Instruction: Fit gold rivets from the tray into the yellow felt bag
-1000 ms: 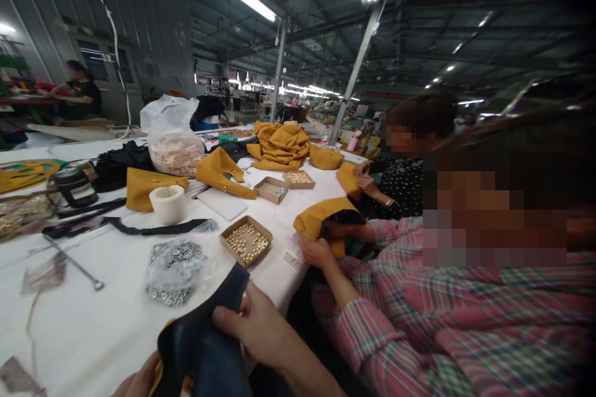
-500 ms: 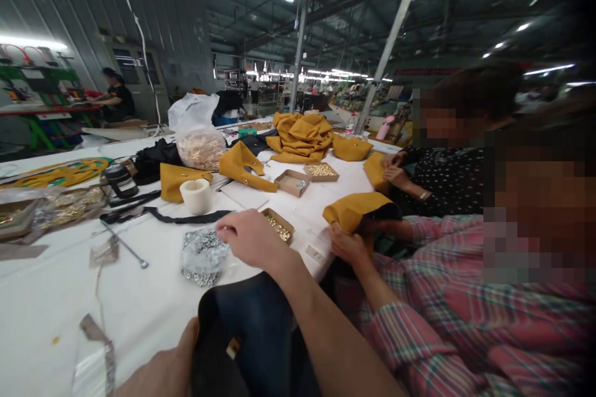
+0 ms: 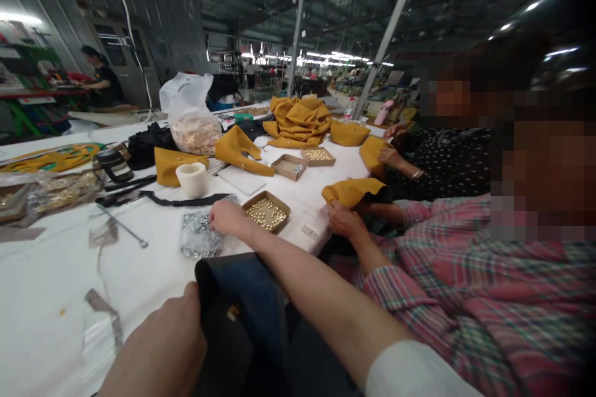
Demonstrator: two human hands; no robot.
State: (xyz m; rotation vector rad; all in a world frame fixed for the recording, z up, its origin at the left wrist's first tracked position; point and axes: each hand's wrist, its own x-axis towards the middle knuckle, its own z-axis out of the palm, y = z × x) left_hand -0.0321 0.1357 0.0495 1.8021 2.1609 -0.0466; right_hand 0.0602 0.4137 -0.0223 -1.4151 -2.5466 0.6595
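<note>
My left hand (image 3: 162,347) is at the bottom edge of the view, closed on the left edge of a dark blue bag (image 3: 254,316) that lies at the table's near edge. A small gold fitting shows on the bag. My right hand (image 3: 226,218) reaches forward over the bag and rests on a clear plastic bag of silver rings (image 3: 198,242). Its fingers are curled down into the rings, and whatever they pinch is hidden. A shallow cardboard box of gold studs (image 3: 266,212) sits just right of this hand.
A person in a plaid shirt sits on my right; their hand (image 3: 343,220) is on a mustard bag (image 3: 354,191). A white roll (image 3: 192,178), black straps (image 3: 186,201), a metal rod (image 3: 123,229), two more boxes (image 3: 289,166) and a mustard pile (image 3: 298,121) lie on the white table (image 3: 56,273).
My right hand left the dark bag, reached forward over the table, and has settled on the bag of silver rings. My left hand kept its hold on the bag.
</note>
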